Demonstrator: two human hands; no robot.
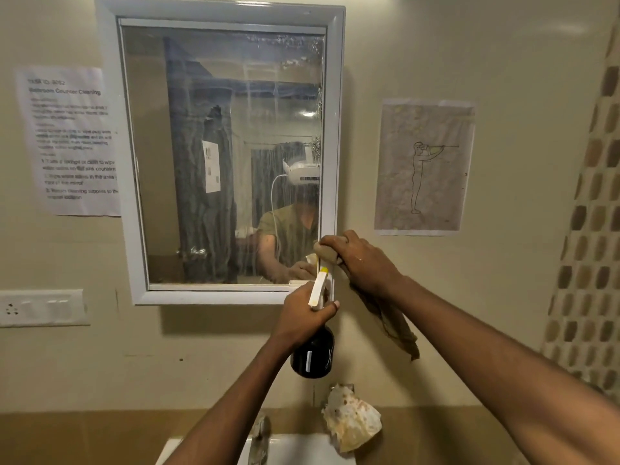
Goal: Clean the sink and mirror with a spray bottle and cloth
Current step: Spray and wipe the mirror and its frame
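Both hands up at lower right corner of white-framed wall mirror point(219, 156), glass streaked with drips
Left hand point(303, 315) wrapped around neck of dark spray bottle with pale trigger head point(313, 352), nozzle near the frame; right hand point(357, 260) clamps bunched brown cloth point(385, 317) against the frame edge, tail hanging loose; white sink point(302, 449) below, worn tap point(260, 437) at its back

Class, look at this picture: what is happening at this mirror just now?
A person stands at a sink facing a white-framed mirror. The left hand holds a dark spray bottle up by the mirror's lower right corner. The right hand presses a brown cloth against the frame there. Wet streaks run down the glass, so wiping is unfinished.
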